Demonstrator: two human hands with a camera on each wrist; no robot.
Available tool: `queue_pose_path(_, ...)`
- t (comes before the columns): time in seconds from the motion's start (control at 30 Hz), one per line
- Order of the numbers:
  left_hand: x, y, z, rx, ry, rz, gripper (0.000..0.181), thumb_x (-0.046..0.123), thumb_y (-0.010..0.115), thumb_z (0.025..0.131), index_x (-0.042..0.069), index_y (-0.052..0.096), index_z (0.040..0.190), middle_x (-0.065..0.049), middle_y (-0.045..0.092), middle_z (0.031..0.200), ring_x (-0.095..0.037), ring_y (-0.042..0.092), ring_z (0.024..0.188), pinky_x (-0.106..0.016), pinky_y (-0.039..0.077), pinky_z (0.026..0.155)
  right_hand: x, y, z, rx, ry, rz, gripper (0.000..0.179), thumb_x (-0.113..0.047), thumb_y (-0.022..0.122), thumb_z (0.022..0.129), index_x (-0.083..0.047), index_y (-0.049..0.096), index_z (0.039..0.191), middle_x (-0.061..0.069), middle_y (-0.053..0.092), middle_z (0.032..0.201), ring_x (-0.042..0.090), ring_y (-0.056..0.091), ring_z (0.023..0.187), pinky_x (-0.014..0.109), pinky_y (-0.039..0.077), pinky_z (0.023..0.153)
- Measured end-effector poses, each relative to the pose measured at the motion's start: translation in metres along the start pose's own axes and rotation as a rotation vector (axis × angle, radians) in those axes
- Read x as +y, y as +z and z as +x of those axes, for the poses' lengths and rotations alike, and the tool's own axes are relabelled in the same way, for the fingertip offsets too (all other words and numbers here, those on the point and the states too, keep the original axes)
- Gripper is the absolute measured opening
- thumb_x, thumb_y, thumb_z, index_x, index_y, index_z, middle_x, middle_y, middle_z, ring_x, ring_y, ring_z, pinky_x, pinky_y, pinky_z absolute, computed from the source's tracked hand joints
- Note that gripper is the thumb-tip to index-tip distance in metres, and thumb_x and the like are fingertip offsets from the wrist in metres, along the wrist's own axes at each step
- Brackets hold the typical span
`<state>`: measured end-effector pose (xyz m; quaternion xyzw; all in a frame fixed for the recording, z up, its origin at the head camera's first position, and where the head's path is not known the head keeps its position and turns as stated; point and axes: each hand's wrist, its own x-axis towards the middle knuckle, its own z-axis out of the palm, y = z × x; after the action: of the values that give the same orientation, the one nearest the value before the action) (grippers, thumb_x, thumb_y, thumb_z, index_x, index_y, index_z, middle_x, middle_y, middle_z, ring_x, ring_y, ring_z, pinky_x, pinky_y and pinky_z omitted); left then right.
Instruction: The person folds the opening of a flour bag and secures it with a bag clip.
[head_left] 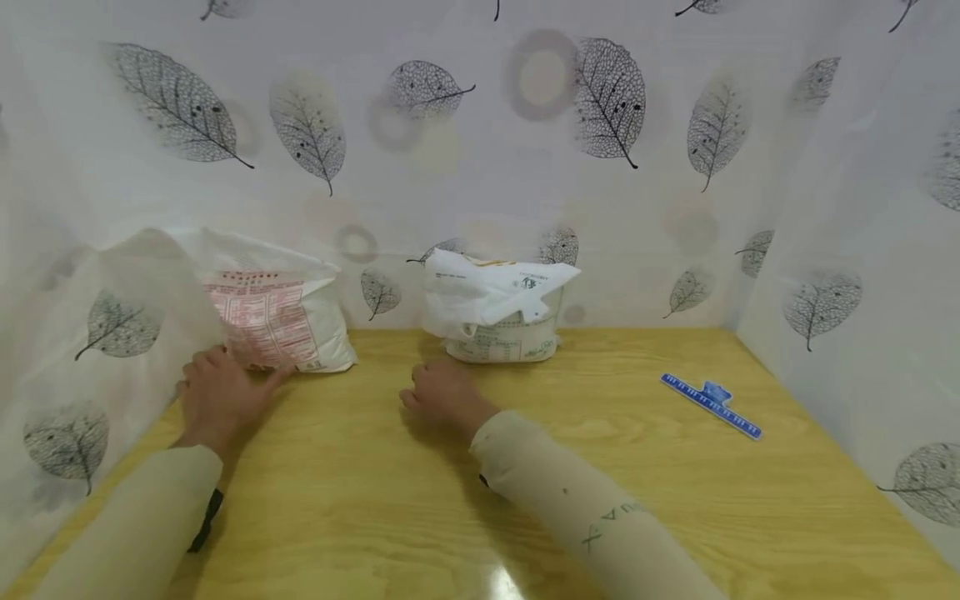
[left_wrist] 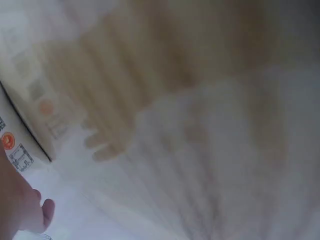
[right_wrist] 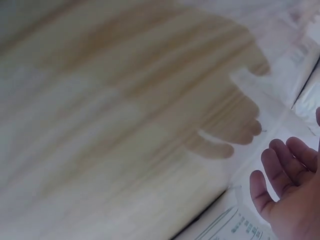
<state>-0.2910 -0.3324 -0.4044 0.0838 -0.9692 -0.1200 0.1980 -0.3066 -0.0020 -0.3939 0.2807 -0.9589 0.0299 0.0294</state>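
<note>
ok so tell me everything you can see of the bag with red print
The bag is white and looks like soft plastic, with red print across its front. Its lower part bulges; its top edge slopes down to the right. It stands upright at the far left of the table. The left hand is at its lower left corner, apparently touching it.

Tabletop (head_left: 360, 500): wood-grain, smooth, glossy (glare at near edge, hand reflections too). White bag with red print (head_left: 277, 321): plastic-looking, slightly creased. White bag with green print (head_left: 502, 312): thin, crinkled plastic by its look. Clip (head_left: 708, 405): blue plastic, smooth. Leaf-print backdrop (head_left: 480, 183): thin, matt sheeting, cloth or plastic unclear. Sleeves (head_left: 577, 492): matt cloth.
</note>
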Motion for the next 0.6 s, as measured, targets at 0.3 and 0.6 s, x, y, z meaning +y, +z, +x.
queue_pose_path(0.3, -0.022, 0.005, 0.011, -0.073, -0.04, -0.158, 0.127, 0.076, 0.06, 0.08, -0.017, 0.005, 0.146, -0.049, 0.032, 0.129, -0.067, 0.033, 0.115, -0.074, 0.028, 0.087, -0.021, 0.003, 0.018, 0.016, -0.13, -0.161, 0.035, -0.041, 0.043, 0.104, -0.012, 0.064, 0.109, 0.0, 0.064, 0.103, 0.015, 0.06, 0.097, 0.031, 0.049, 0.089)
queue_pose_path(0.6, -0.016, 0.014, 0.045, -0.074, 0.037, -0.377, 0.125, 0.058, 0.075, 0.08, -0.005, -0.003, 0.154, -0.042, 0.027, 0.146, -0.062, 0.033, 0.13, -0.074, 0.028, 0.101, -0.029, -0.003, 0.046, 0.008, -0.117, -0.193, 0.045, -0.045, 0.042, 0.105, -0.011, 0.057, 0.13, 0.003, 0.06, 0.13, 0.02, 0.054, 0.119, 0.039, 0.047, 0.101)
